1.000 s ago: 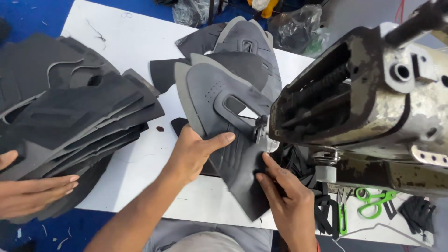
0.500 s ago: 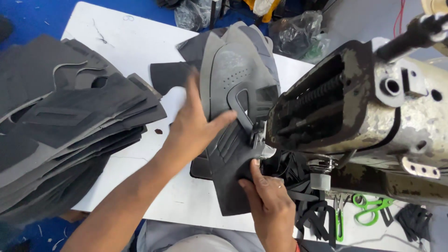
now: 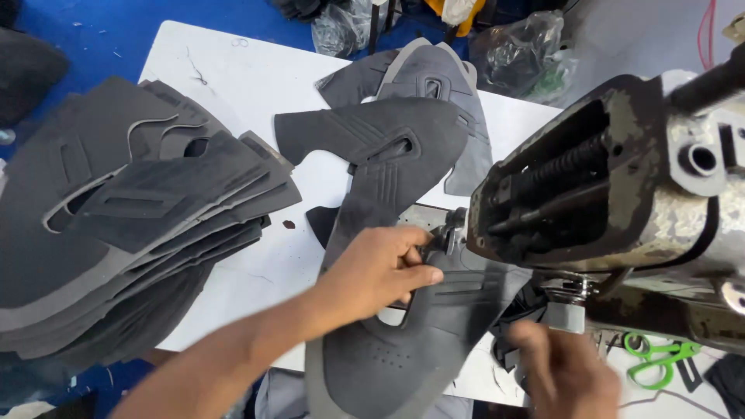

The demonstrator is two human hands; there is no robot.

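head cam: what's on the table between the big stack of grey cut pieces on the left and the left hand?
Mostly bare white table between stack and left hand; only a small dark speck lies there. Head view.

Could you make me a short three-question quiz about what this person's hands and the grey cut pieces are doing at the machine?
1. True or false: the left hand rests on a dark grey cut piece beside the sewing machine.
2. Where is the big stack of grey pieces? A) on the white table, at the picture's left B) under the machine C) in the right hand
3. What colour are the handles of the scissors near the right hand?

Key: 1 true; 2 A; 3 green.
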